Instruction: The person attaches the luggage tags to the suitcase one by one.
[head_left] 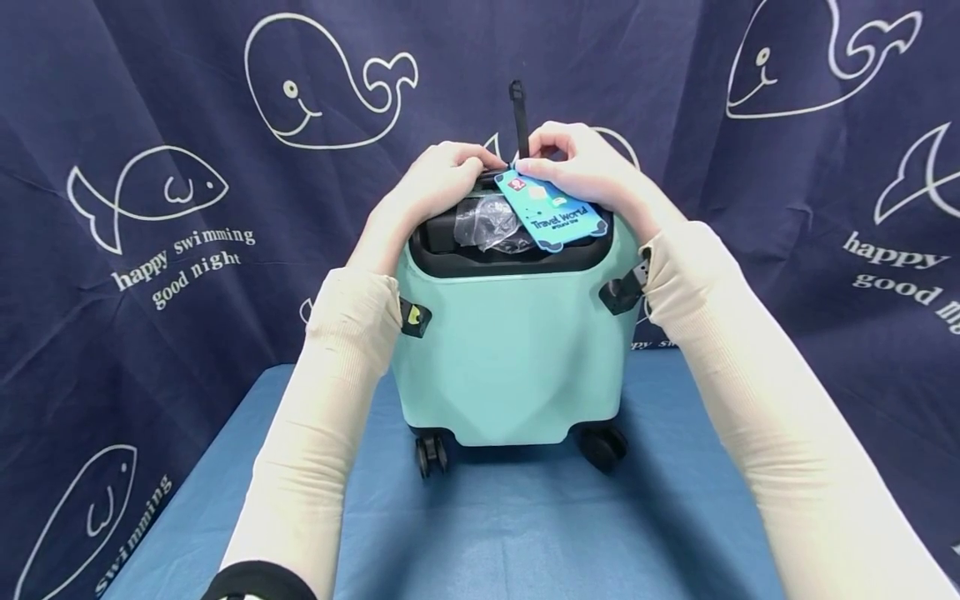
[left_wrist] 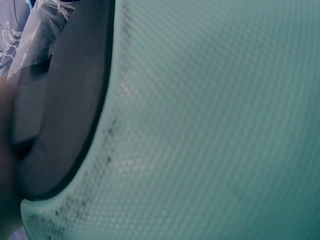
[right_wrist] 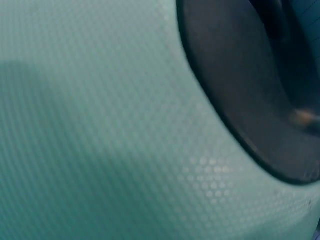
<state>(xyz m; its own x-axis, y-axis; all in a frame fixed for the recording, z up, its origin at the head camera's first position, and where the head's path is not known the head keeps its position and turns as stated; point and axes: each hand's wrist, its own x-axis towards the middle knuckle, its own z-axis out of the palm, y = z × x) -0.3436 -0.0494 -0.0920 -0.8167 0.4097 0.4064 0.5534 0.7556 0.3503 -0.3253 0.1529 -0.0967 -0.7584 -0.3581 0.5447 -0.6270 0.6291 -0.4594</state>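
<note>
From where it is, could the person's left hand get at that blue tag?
Probably yes: the left hand is close to the upper end of the blue tag, and nothing seems to block the way between them.

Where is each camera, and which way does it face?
Head: on the head, facing forward and down at the suitcase; left grip, right grip and both sleeves show.
Left wrist: on that wrist, facing the suitcase's green side; blurred skin shows at left.
Right wrist: on that wrist, facing that side too; no body part shows clearly.
Head and left wrist both see the plastic wrap.
</note>
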